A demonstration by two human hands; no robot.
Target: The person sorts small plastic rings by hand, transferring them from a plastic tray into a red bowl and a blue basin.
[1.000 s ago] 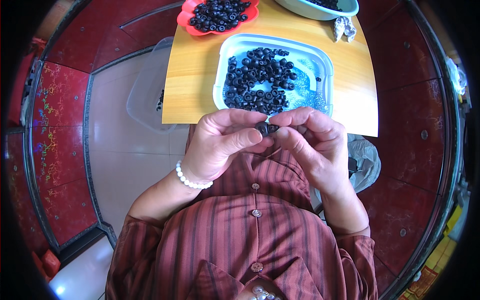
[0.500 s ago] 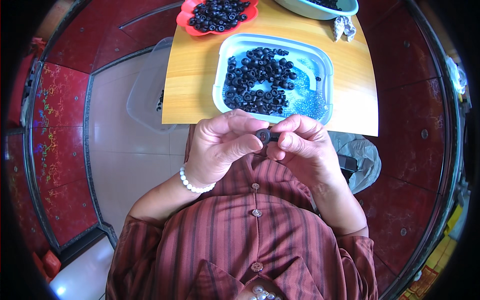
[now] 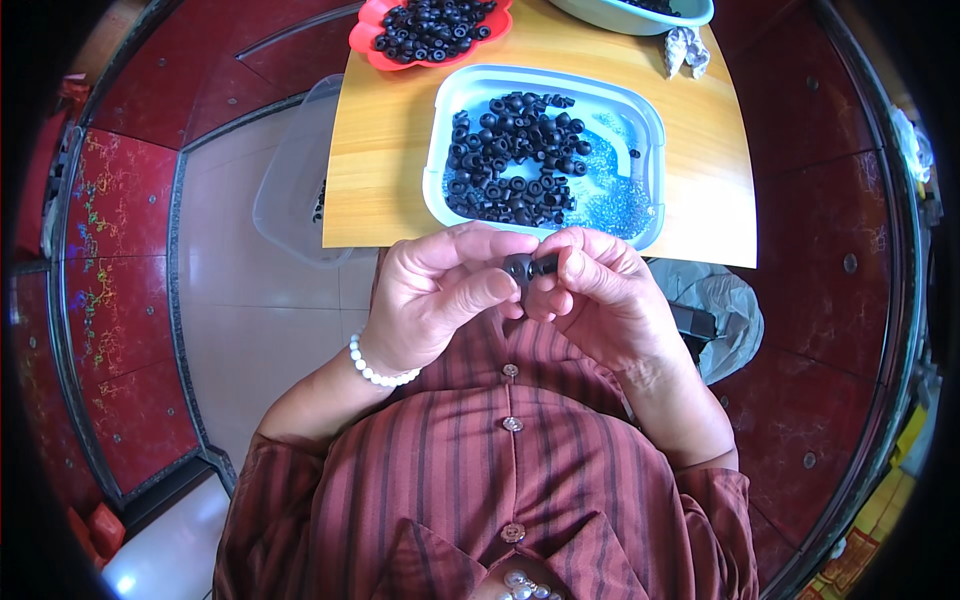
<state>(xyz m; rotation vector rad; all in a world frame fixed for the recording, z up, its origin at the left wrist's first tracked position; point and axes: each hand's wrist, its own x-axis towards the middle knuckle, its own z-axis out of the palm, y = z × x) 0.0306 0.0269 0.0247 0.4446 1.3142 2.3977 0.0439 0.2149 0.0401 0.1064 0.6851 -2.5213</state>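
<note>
In front of my chest, my left hand (image 3: 425,295) pinches a round black rubber part with a hole (image 3: 519,267) between thumb and fingers. My right hand (image 3: 620,295) grips a narrower black stem-like piece (image 3: 545,264), whose end meets the round part; whether the two are joined I cannot tell. Just beyond my fingers stands a pale blue plastic tray (image 3: 434,150). It holds many small black rubber parts (image 3: 515,130), heaped mostly on its left side, and tiny clear-blue bits (image 3: 622,208) toward the right.
The wooden table (image 3: 375,150) ends close before my hands. At its far side are a red scalloped dish (image 3: 366,40) of black parts, a pale green bowl (image 3: 635,20) and a crumpled tissue (image 3: 686,52). A clear plastic box (image 3: 285,200) stands left; a plastic bag (image 3: 738,310) lies right.
The round part has turned and shifted slightly left between my fingers. More of the stem-like piece in my right hand shows now. Both hands stay close together.
</note>
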